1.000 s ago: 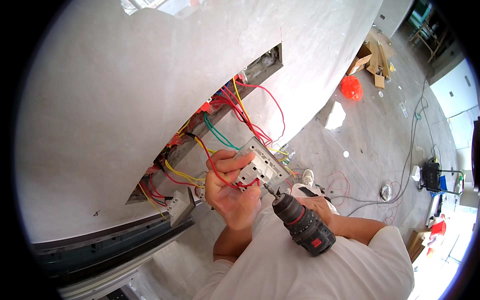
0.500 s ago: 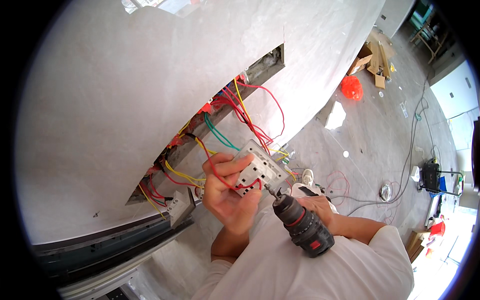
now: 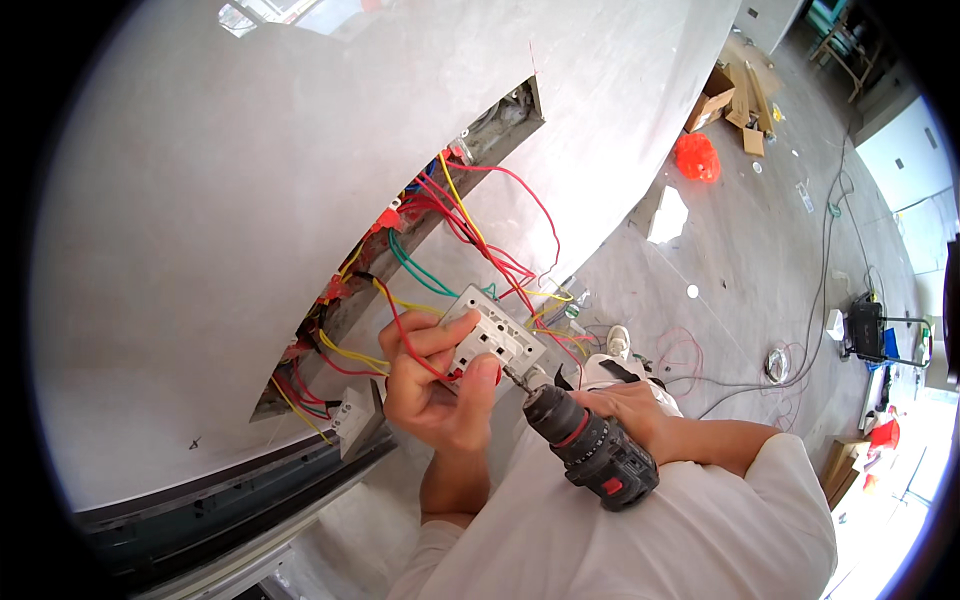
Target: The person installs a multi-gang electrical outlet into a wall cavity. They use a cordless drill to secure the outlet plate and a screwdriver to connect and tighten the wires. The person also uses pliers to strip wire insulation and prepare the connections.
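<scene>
My left hand [image 3: 440,385] grips a white wall socket [image 3: 497,336] with its terminal side toward me, the thumb low on it beside a red wire [image 3: 408,335]. My right hand [image 3: 630,408] is closed on a black cordless drill [image 3: 590,445], partly hidden behind the tool. The bit [image 3: 515,378] points at the socket's lower edge, close to my left thumb; whether it touches a screw I cannot make out. Red, yellow and green wires [image 3: 420,268] run from a long slot [image 3: 480,160] in the wall to the socket area.
Another white socket [image 3: 357,415] hangs by its wires at the slot's lower end. Below the wall runs a dark metal-framed track [image 3: 240,495]. On the floor lie a red bag [image 3: 697,158], cardboard boxes [image 3: 712,98], cables [image 3: 822,300] and a black wheeled case [image 3: 865,328].
The socket, both hands and the drill have shifted slightly left in view, as has the wall slot. My left thumb now lies higher on the socket. Both grips are kept.
</scene>
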Demonstrator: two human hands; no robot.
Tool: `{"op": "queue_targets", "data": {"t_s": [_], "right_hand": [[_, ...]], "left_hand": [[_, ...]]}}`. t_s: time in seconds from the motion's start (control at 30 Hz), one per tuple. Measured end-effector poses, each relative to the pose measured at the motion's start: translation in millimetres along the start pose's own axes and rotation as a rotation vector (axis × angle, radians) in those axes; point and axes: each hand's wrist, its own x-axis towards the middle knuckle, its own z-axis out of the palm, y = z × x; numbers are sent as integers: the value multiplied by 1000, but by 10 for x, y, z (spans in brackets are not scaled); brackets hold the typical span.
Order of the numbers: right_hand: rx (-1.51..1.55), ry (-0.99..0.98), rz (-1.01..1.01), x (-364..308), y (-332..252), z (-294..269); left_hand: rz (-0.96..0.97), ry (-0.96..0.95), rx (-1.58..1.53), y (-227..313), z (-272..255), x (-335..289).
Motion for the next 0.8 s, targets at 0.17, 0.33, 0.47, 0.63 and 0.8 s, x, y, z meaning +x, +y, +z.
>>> {"op": "queue_targets", "data": {"t_s": [0.17,0.33,0.47,0.63,0.8], "right_hand": [[28,-6,-13,26,-26,-45],[1,-216,201,-31,28,-225],[-55,-218,234,199,-78,-375],[956,188,272,675,33,14],[1007,300,57,889,54,170]], "left_hand": [[58,-3,-45,-54,-34,23],[-181,242,-256,-12,41,-63],[-454,220,-566,130,33,-39],[-585,79,-731,184,108,-111],[-430,74,-400,209,-27,-180]]}}
